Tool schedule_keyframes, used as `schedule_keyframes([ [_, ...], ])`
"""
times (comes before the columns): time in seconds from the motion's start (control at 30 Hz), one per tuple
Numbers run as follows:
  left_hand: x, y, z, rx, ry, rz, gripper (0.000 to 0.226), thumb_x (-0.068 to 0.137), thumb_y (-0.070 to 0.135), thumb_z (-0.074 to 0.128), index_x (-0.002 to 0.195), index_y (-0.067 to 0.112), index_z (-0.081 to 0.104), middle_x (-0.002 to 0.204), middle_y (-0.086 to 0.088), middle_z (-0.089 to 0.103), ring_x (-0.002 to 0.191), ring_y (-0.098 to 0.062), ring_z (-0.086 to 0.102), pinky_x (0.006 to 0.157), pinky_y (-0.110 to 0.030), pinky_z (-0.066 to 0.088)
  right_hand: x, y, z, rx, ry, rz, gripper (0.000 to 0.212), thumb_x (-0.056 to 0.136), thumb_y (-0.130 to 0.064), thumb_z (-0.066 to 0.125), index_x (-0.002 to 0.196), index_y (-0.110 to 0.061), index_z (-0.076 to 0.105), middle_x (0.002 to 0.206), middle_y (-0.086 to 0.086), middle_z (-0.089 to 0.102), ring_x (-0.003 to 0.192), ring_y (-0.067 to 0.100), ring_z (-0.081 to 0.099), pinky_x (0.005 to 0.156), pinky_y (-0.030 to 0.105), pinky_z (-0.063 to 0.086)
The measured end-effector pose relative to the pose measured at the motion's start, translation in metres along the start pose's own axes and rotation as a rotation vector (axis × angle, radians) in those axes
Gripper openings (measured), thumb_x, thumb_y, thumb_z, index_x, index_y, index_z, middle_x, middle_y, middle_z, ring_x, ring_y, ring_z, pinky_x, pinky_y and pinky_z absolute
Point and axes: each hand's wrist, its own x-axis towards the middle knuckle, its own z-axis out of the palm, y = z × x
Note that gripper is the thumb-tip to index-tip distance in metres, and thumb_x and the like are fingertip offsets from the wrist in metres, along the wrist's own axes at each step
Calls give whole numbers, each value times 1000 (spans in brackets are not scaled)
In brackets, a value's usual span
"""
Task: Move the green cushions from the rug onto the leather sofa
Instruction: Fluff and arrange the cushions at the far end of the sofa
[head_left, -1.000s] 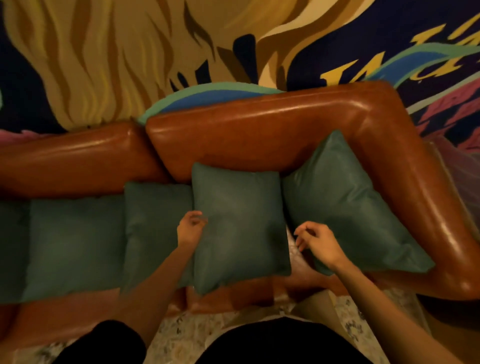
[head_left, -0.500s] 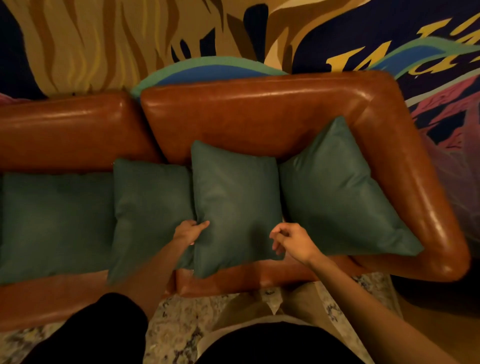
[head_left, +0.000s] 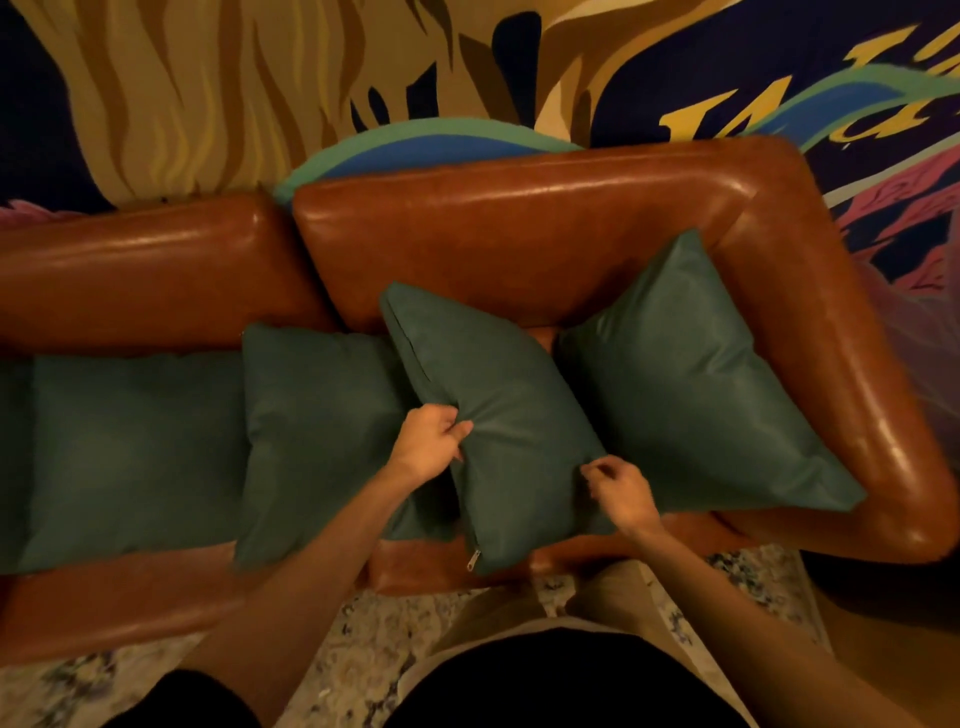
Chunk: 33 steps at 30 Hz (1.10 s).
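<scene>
Brown leather sofa (head_left: 519, 223) carries the middle green cushion (head_left: 509, 431) on its seat. It lies tilted, top corner against the sofa's backrest. Its zipper edge is the long axis, running from the backrest to the seat front, with the zipper pull (head_left: 472, 560) at the front corner. Left hand (head_left: 428, 441) grips the zipper edge. Right hand (head_left: 623, 493) is curled at the opposite edge; can't tell if it pinches fabric. The far-left cushion (head_left: 130, 447) is cut off by the frame.
</scene>
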Motion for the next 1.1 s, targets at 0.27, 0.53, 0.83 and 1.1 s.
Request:
schedule_keyframes([
  [0.27,-23,19,-16,-390,-14,-80,11,92,0,56,83,-2,62,66,-3,70,53,-13,69,58,-25,59,16,20,-5,790,-396,735,92,60,-78,68,118,-7,53,126,24,57,120,46,53,96,64,44],
  [0.53,-64,-24,-29,-63,-370,-273,42,100,23,44,66,11,66,52,9,68,53,-2,66,56,-16,51,0,-36,-1,788,-29,355,57,73,-24,83,119,-3,57,103,10,68,88,27,65,72,41,54],
  [0.83,-26,-5,-81,-140,-272,-309,28,98,16,47,77,5,61,52,-4,69,45,-14,66,49,-24,53,-11,-94,-31,522,26,-190,29,70,-16,84,97,-13,72,98,4,76,91,20,73,88,40,57],
  [1.1,43,37,-115,-560,406,-114,51,88,49,60,124,14,56,119,2,61,106,-15,58,95,-38,46,-40,-83,-88,501,-43,-448,59,52,-3,86,105,-19,65,97,-7,76,88,5,71,75,16,55],
])
